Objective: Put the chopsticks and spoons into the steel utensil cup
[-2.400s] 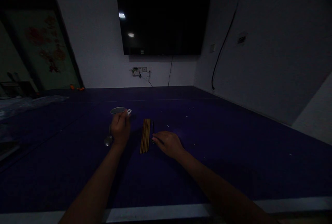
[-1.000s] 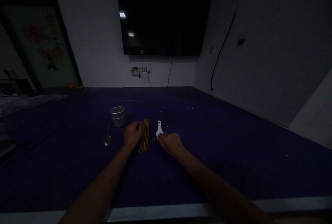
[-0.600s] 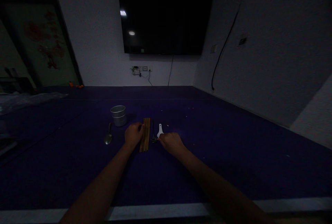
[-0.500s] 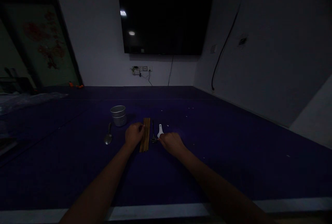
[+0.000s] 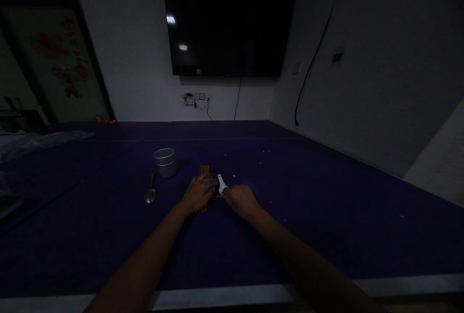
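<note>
My left hand [image 5: 200, 192] lies across a row of several wooden chopsticks [image 5: 205, 169], hiding their middle. Its fingers stretch out to the right, over the dark handle of a metal spoon [image 5: 215, 197]; whether they touch it I cannot tell. My right hand [image 5: 240, 197] is closed at the near end of a white spoon [image 5: 221, 183], whose handle with a hole points away from me and leans slightly left. The fingers cover part of its bowl.
A silver metal cup [image 5: 166, 163] stands upright at the left. Near it lies another metal spoon [image 5: 150, 193]. Small white scraps [image 5: 234, 176] dot the purple tabletop [image 5: 326, 206]. Clear plastic wrapping [image 5: 47, 141] lies far left, and a pale edge [image 5: 217, 294] runs along the front.
My left hand has moved right from the chopsticks' left side to lie over them, fingers extended. The white spoon's handle has tilted left, with my right hand nearly in place.
</note>
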Demonstrator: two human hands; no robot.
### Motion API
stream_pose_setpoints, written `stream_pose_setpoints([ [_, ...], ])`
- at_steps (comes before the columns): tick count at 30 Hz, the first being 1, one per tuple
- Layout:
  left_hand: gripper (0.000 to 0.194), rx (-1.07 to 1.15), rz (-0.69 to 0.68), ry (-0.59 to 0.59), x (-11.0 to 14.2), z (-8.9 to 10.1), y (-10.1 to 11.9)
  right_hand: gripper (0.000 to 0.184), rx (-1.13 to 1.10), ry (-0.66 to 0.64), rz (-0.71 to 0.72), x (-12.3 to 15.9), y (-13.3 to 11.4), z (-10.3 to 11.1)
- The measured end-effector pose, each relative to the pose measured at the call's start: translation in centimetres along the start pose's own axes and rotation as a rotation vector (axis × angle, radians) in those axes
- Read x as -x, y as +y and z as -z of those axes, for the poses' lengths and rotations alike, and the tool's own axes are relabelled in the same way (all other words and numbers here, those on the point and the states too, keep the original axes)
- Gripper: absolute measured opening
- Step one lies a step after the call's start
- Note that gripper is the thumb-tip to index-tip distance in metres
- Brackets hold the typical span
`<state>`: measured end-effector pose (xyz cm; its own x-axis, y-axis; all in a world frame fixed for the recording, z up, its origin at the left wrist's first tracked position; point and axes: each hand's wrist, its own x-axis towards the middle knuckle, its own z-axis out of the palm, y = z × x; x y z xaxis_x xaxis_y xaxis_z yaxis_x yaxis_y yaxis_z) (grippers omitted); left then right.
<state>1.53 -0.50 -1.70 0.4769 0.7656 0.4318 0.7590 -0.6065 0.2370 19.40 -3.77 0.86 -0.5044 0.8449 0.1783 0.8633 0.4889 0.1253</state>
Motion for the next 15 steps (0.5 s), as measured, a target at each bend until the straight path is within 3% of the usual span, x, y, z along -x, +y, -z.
stream_pose_setpoints([
  [7,0.039,-0.035,0.002,-0.102,0.11,0.24,0.31,0.028,-0.017,-0.007,0.000,0.03,0.59,-0.14],
  [15,0.037,-0.029,0.041,-0.107,0.28,0.23,0.42,0.028,-0.035,-0.001,0.020,0.20,0.99,-0.03],
])
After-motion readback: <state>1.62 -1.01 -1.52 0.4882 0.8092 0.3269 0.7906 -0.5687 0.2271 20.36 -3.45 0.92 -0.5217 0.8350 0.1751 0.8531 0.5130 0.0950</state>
